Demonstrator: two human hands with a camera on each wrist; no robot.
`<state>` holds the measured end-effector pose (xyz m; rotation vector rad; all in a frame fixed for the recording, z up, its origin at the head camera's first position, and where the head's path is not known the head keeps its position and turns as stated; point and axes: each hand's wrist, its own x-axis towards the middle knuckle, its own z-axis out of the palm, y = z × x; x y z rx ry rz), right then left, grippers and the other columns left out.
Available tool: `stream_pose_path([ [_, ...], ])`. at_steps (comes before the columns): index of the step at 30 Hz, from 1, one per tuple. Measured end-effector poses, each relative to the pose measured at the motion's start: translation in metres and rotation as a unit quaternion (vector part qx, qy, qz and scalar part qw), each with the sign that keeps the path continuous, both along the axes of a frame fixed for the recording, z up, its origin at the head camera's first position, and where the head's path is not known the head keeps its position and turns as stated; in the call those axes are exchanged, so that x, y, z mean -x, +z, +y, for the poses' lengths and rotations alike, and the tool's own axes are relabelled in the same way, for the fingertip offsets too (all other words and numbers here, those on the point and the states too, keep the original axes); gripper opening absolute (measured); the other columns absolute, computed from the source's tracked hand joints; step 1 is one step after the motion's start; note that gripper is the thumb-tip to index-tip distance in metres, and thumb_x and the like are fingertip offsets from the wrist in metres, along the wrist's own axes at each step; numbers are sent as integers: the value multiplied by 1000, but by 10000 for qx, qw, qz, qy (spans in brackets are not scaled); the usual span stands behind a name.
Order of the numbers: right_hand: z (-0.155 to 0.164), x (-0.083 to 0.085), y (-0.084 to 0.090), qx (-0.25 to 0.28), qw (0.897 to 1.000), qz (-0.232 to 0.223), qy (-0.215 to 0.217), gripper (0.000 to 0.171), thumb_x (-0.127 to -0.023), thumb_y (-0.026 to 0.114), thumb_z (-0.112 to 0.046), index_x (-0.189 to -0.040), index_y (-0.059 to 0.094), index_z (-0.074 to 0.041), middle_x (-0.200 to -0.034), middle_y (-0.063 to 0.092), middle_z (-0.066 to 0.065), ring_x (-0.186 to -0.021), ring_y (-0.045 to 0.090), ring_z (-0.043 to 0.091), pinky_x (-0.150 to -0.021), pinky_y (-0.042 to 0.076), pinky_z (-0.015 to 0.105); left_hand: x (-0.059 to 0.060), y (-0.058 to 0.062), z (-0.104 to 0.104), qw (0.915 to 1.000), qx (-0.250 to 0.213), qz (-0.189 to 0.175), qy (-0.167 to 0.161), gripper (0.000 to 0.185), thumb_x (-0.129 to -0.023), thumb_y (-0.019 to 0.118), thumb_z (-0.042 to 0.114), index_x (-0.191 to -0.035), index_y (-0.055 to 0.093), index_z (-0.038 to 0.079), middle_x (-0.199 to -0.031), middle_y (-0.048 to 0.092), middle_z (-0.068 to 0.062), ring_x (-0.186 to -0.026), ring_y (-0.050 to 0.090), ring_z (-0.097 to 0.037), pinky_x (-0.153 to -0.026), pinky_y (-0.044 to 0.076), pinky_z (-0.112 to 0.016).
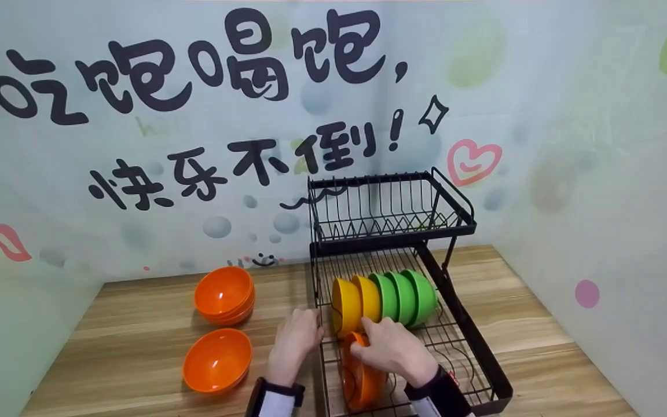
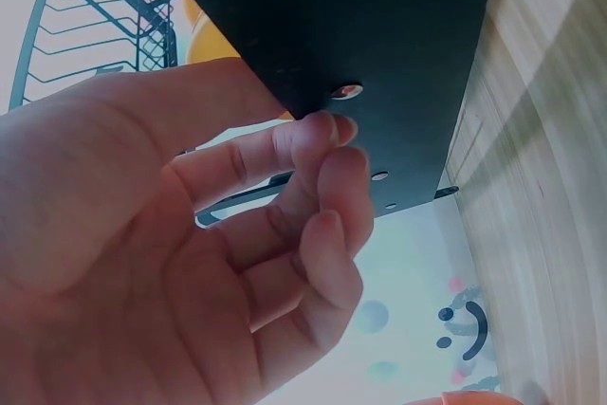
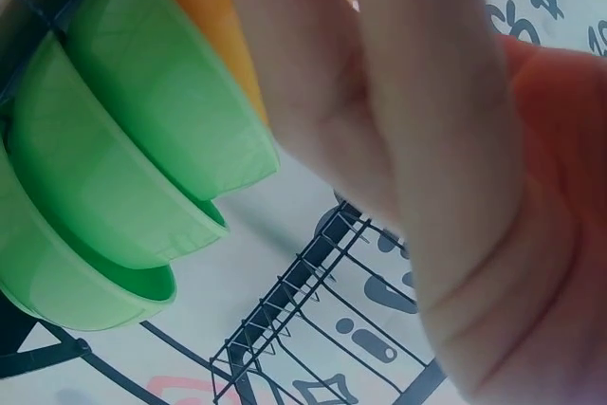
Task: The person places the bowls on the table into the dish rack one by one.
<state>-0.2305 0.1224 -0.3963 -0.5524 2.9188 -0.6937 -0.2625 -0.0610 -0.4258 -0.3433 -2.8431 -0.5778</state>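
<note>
Gripping orange bowl [image 1: 362, 379], right hand [image 1: 394, 350], rack [image 1: 487, 370]

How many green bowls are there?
3, all standing on edge in a row on the lower shelf of the black dish rack: first green bowl, second, third. More might hide behind them.

My left hand [image 1: 294, 341]: bare, no ring or glove | left wrist: black strap above a pale grey-white sleeve cuff | my right hand [image 1: 392, 350]: bare, nails short | right wrist: black band with a small red mark at its outer edge, a light sleeve below it
</note>
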Motion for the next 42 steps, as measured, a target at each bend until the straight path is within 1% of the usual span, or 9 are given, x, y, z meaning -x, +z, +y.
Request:
stream_pose_path([
  [5, 1, 1, 1, 16, 9999, -167, 14, 32, -82, 52, -27, -104, 56, -4, -56, 35, -5, -43, 39, 11, -42, 31, 26, 0, 0, 0, 9999, -39, -136, 3, 8, -77, 69, 8, -80, 63, 3, -80, 68, -20, -68, 65, -32, -54, 50, -41],
  [11, 4, 2, 3, 112, 9998, -181, 52, 25, -87, 53, -31, -96, 56, -8, -57, 39, -5, -45, 41, 11, -43, 33, 26, 1, 1, 0, 9998, -37, -203, 20, 9, -77, 69, 8, -81, 64, 3, -81, 68, -19, -67, 65, -32, -55, 50, -40],
  [14, 5, 3, 2, 38, 10000, -26, 53, 34, -91, 54, -41, -98, 58, -8, -60, 46, -2, -49, 46, 12, -46, 37, 28, 1, 0, 0, 9998, -70, -164, 39, 7, -77, 68, 8, -79, 63, 3, -79, 68, -18, -67, 64, -31, -55, 49, -41],
  [17, 6, 3, 3, -74, 9999, 136, 21, 45, -91, 53, -50, -101, 60, -6, -63, 51, 1, -54, 51, 14, -50, 41, 29, 0, 1, 0, 9998, -110, -166, 37, 7, -77, 68, 8, -79, 63, 4, -78, 67, -17, -67, 64, -31, -55, 49, -41],
  [21, 6, 3, 3, -152, 9995, 293, 26, 48, -92, 49, -53, -96, 60, -6, -60, 48, 0, -52, 50, 14, -49, 40, 29, -1, 1, 0, 9999, -97, -107, -12, 6, -76, 67, 6, -78, 63, 3, -78, 67, -17, -65, 64, -29, -52, 48, -39],
  [27, 7, 4, 2, -52, 9978, 658, 12, 46, -94, 45, -53, -85, 56, -9, -56, 38, -4, -48, 44, 13, -45, 34, 27, 1, 0, 0, 9999, -73, -51, -53, 7, -75, 67, 4, -79, 62, 2, -77, 66, -18, -61, 61, -27, -49, 45, -37],
  [31, 8, 5, 2, -92, 9954, 941, -122, 44, -94, 45, -53, -81, 53, -11, -56, 39, -4, -48, 43, 13, -44, 34, 27, 1, -1, 0, 9999, -92, -32, -57, 7, -75, 67, 5, -78, 61, 3, -75, 65, -17, -59, 59, -26, -48, 44, -36],
  [36, 7, 8, 1, -218, 9865, 1587, -326, 38, -93, 52, -48, -77, 52, -13, -56, 42, -4, -47, 43, 12, -43, 33, 27, -1, 2, 1, 9999, -98, -132, 15, 7, -75, 67, 5, -79, 62, 2, -80, 67, -20, -64, 63, -31, -51, 47, -40],
  [42, 4, 9, 3, 23, 9764, 2120, -423, 28, -90, 60, -35, -75, 53, -12, -54, 39, -7, -43, 37, 7, -39, 29, 21, -1, 2, 0, 9999, 34, -118, 55, 8, -77, 68, 8, -81, 63, 4, -83, 68, -19, -68, 65, -33, -54, 49, -42],
])
